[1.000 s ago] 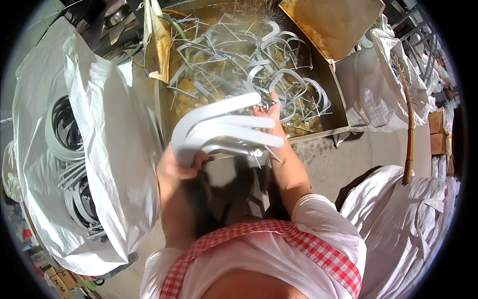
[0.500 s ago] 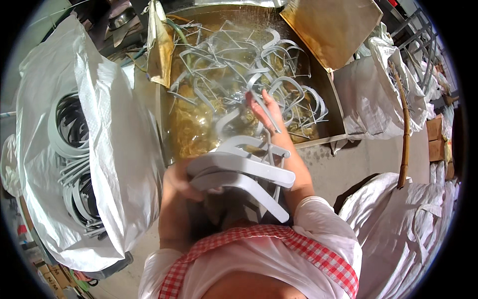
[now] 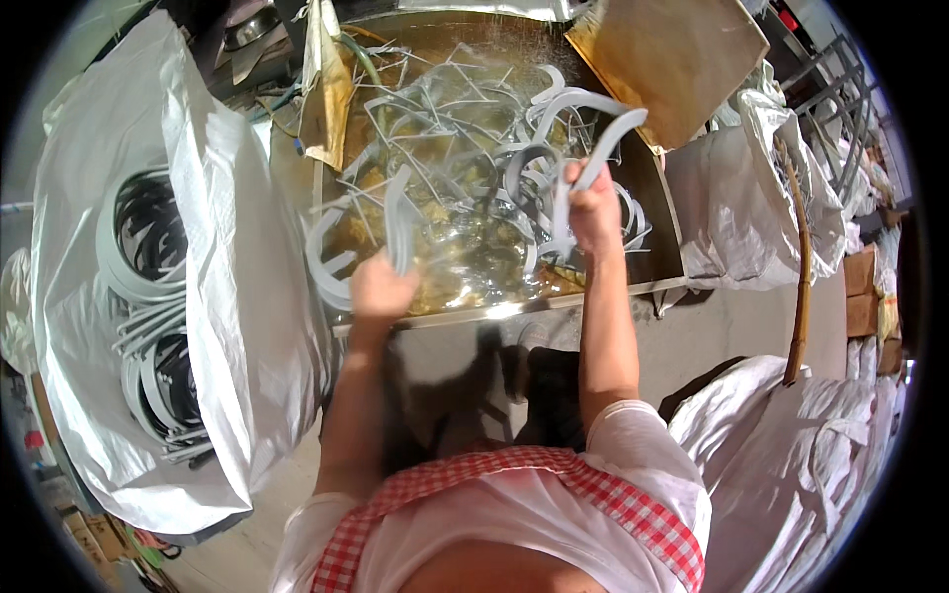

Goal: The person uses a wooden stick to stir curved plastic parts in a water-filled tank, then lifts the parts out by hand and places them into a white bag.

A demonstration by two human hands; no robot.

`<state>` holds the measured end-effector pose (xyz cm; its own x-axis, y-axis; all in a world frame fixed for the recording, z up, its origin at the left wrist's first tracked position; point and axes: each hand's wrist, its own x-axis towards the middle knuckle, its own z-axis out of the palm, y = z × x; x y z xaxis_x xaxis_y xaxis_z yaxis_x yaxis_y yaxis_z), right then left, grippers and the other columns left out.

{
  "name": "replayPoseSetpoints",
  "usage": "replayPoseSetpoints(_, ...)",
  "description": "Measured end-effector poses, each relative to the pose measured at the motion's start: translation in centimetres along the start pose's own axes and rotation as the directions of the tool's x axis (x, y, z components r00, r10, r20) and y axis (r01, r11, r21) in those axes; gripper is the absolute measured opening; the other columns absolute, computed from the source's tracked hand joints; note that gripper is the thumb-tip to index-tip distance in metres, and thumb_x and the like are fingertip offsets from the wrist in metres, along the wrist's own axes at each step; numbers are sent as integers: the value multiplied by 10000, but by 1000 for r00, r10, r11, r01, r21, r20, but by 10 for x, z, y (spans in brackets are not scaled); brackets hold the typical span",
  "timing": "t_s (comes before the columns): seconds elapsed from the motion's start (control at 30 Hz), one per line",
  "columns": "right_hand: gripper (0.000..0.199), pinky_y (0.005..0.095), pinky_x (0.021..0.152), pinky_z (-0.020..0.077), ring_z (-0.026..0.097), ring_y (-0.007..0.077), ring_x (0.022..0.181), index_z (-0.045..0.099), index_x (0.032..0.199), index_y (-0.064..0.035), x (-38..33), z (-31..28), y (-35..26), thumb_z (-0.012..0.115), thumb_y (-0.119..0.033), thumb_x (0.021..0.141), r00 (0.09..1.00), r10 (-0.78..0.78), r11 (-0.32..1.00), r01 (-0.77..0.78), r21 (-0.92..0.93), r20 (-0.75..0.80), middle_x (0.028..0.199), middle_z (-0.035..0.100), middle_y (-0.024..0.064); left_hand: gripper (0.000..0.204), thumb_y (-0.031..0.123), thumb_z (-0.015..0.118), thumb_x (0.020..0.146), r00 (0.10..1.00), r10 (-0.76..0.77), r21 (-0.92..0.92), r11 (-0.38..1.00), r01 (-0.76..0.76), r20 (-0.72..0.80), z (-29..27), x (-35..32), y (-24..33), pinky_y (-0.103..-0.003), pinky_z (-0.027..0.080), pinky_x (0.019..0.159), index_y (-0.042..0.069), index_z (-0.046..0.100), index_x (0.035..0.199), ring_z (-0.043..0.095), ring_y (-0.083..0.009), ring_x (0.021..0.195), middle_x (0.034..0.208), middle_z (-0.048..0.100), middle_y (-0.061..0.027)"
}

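Note:
A large metal tank (image 3: pixel 633 289) of yellowish liquid lies ahead, holding several grey curved plastic pieces (image 3: pixel 465 148). My left hand (image 3: pixel 381 289) grips one grey curved strip (image 3: pixel 397 222) that stands upright over the tank's near left part. My right hand (image 3: pixel 593 208) is closed on another grey curved piece (image 3: pixel 611 146), lifted above the liquid at the tank's right side. Both forearms reach forward from my red-checked apron (image 3: pixel 514 474).
An open white sack (image 3: pixel 227 287) at my left holds several grey rings (image 3: pixel 148 296). More white sacks (image 3: pixel 791 465) lie at the right with a brown stick (image 3: pixel 803 267) leaning among them. A brown cardboard sheet (image 3: pixel 672 59) rests on the tank's far right corner.
The stack of curved pieces held close to my chest is gone from my hands. Both hands have moved forward over the tank, and each now holds a single curved piece.

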<state>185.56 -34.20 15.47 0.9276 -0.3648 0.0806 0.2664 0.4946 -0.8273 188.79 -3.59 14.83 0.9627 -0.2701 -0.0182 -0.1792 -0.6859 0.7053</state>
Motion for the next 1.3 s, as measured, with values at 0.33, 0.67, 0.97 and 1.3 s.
replayPoseSetpoints(0.33,196,373,741,426,533,312,873,495,878,-65,-62,105,37,538,-11,694,696,491,543,226,-809,524,889,545,141,448,245,505,856,869,173,-789,-365,494,464,20,11,8,-400,475,854,-53,457,1186,571,-269,966,1052,581,-166)
replayPoseSetpoints(0.67,219,413,760,395,493,361,860,496,862,-44,-41,76,21,512,38,660,714,290,287,570,-770,637,819,535,145,415,108,547,795,907,-74,-842,-410,351,415,10,11,5,-375,443,842,10,480,1192,552,-243,939,1001,583,-110)
replayPoseSetpoints(0.97,221,349,684,340,471,289,709,492,765,-78,8,44,-5,504,88,619,717,133,-71,696,-715,685,703,496,99,376,154,557,839,949,38,-833,-469,294,314,-2,17,-13,-385,466,827,9,463,1172,548,-264,979,1027,566,-133)
replayPoseSetpoints(1.3,202,375,721,342,476,314,774,459,781,-67,-14,42,44,525,50,629,625,288,42,749,-661,726,741,495,117,437,247,533,859,960,77,-801,-537,266,268,1,16,-8,-436,347,988,-6,461,1208,451,-344,1138,1187,504,-215)
